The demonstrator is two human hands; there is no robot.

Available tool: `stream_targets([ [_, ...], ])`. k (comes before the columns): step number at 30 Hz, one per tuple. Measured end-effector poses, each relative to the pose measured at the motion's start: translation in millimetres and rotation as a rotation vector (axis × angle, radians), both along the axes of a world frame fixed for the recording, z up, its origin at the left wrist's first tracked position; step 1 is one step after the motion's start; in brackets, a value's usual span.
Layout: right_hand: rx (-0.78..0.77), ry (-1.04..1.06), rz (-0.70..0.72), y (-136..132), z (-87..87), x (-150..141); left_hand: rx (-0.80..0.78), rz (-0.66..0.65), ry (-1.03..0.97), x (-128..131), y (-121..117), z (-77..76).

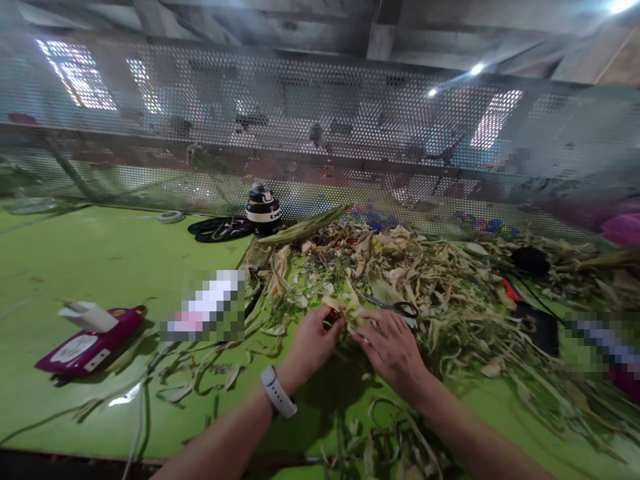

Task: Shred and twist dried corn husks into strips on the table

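Note:
Over the green table, my left hand [311, 341] is closed, thumb and fingers pinching a pale dried husk piece [353, 301]. Something small and dark reddish shows by the left fingertips, too unclear to name. My right hand [394, 347] meets it from the other side, its bent fingers closed at the lower end of the same husk piece. A pair of scissors [404, 308] with dark handles lies just beyond the right hand, among the husks. A light watch strap circles my left wrist.
Dried husk strips [450, 287] are heaped across the centre and right. A purple power strip [93, 343] with a white plug, a cable and a blurred-out panel lie left. A black bottle [263, 210] stands before the perforated metal screen [320, 120]. A dark phone-like slab [537, 327] lies right.

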State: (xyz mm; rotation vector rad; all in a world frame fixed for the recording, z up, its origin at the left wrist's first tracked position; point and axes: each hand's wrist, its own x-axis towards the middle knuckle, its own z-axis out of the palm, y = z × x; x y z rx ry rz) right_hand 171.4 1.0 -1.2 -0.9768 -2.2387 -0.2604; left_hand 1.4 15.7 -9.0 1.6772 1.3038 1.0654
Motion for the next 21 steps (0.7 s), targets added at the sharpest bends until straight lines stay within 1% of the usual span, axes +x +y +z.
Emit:
stream_targets([
  [2, 0.066, -0.027, 0.017, 3.9, -0.5, 2.5, 0.061, -0.128, 0.054, 0.0, -3.5, 1.4],
  [4, 0.047, -0.011, 0.014, 7.8, -2.0, 4.9, 0.13, -0.243, 0.091, 0.0, -6.4, 3.4],
  [6, -0.057, 0.041, -0.031, 9.7, -3.4, 6.0, 0.187, -0.331, 0.135, -0.3, -8.0, 6.1],
  [8, -0.224, 0.127, -0.072, 8.8, -3.8, 5.3, 0.209, -0.372, 0.175, -0.7, -8.8, 9.6],
  [11, -0.536, 0.349, -0.071, 5.1, -3.5, 1.7, 0.179, -0.337, 0.158, -0.4, -10.0, 15.0],
  [13, -0.733, 0.545, -0.043, 3.6, -4.2, -1.5, 0.127, -0.278, 0.073, 0.7, -10.7, 16.8],
  [15, -0.892, 0.713, -0.003, 3.6, -6.1, -4.7, 0.062, -0.229, -0.039, 2.2, -10.9, 15.9],
  [18, -1.024, 0.857, 0.023, 4.8, -10.4, -8.8, -0.034, -0.22, -0.201, 4.9, -11.0, 11.2],
  [21, -1.064, 0.947, 0.008, 5.4, -14.7, -11.4, -0.104, -0.214, -0.308, 7.8, -12.4, 7.3],
])
